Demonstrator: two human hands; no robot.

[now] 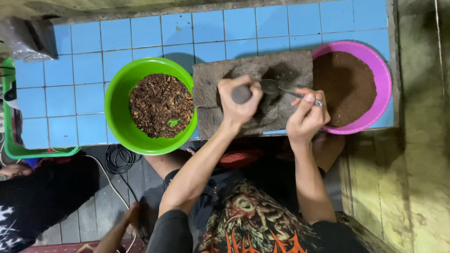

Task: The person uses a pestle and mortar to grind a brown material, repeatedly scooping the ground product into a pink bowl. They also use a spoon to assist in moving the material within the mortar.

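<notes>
we see a blue tiled counter, its near edge running under everything we handle. on it, near the middle of that near edge, sits a square stone grinding slab with a hollow in its centre. to the slab's left, touching its side, stands a green bowl of coarse dark brown bits, overhanging the near edge a little. at the counter's right edge, just beside the slab, a pink bowl holds fine brown powder.

our left hand is closed in a full fist round a stone pestle, whose rounded top shows between thumb and fingers; the hand hangs right over the slab's hollow, so the pestle's lower end is hidden beneath it. our right hand, at the slab's near right corner, pinches the handle of a metal spoon between thumb and fingertips. the spoon's bowl lies in the hollow, just right of the pestle.
</notes>
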